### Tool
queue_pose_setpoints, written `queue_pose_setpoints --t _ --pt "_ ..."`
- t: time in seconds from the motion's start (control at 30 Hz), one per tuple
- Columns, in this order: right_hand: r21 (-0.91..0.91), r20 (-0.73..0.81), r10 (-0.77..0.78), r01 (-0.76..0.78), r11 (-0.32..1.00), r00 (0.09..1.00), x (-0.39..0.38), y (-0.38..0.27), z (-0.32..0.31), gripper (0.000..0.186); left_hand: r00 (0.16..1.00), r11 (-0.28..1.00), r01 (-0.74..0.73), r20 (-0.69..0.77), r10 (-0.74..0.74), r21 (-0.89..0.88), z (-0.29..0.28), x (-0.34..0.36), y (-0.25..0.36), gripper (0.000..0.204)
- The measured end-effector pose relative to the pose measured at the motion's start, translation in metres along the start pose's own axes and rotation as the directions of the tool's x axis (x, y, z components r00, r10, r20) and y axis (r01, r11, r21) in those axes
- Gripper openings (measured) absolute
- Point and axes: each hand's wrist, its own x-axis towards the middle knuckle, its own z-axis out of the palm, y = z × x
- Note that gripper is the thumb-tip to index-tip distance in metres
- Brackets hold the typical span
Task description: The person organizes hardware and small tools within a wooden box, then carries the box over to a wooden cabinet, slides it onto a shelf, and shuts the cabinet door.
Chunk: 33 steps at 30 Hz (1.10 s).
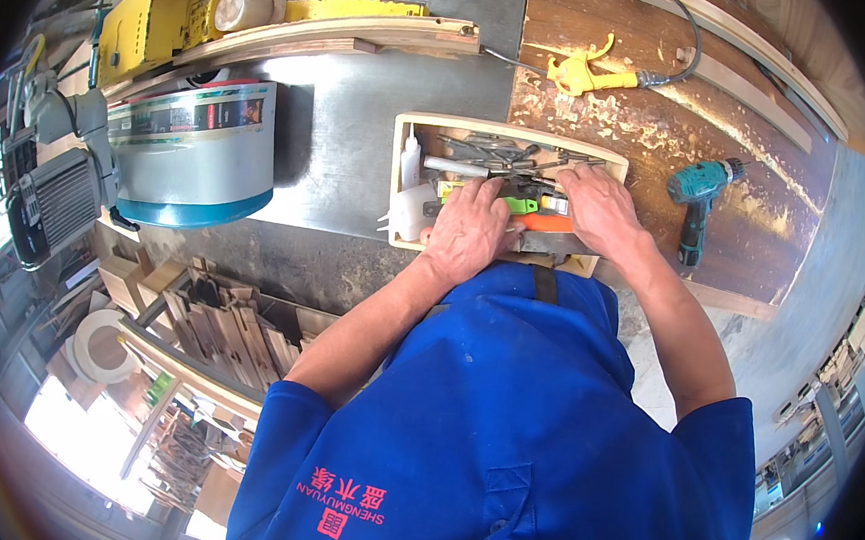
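A shallow wooden box point(508, 129) of small tools stands on the bench in front of me. My left hand point(471, 228) reaches over its near edge, fingers bent beside a bright green piece point(523, 206). Over the box's right part is my right hand point(600, 210), fingers curled down near an orange piece point(546, 222). What the fingertips grip, if anything, is hidden. Dark metal bits point(501, 152) lie along the far side of the box. At its left end are a slim white nozzle bottle point(410, 158) and a wider white bottle point(412, 211).
A teal cordless drill point(697, 193) lies right of the box. Beyond is a yellow air blow gun point(581, 76) with a hose, among wood shavings point(624, 113). On the left stand a grey-and-teal drum-shaped container point(195, 153), a yellow machine point(140, 34) and a finned motor point(58, 199).
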Motion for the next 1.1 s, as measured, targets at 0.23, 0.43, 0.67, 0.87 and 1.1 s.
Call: queue_pose_setpoints --t 0.23,0.43,0.67,0.87,1.1 --pt "0.005 -0.028 -0.008 0.008 1.000 1.000 -0.0047 -0.0016 0.0012 0.030 1.000 1.000 -0.010 -0.002 0.010 0.005 -0.0038 0.0006 0.0027 0.040" --pt "0.000 0.003 0.000 0.000 1.000 1.000 -0.0055 -0.0019 -0.0008 0.034 0.999 1.000 -0.031 -0.044 0.031 -0.005 0.0002 -0.0019 0.0009 0.040" --pt "0.018 -0.018 -0.009 0.009 1.000 1.000 -0.0051 -0.0008 0.0011 0.036 0.999 0.999 -0.028 -0.033 0.027 -0.028 -0.0042 -0.0001 0.0009 0.041" --pt "0.026 0.025 0.009 -0.009 1.000 1.000 0.0002 0.0026 0.0042 0.036 0.999 0.999 -0.018 -0.048 0.016 -0.045 -0.0043 0.0001 0.0013 0.038" --pt "0.000 0.043 0.012 -0.012 1.000 0.999 0.0004 0.0002 0.0004 0.039 0.999 1.000 0.006 -0.048 -0.007 -0.025 -0.0054 0.0009 0.0035 0.040"
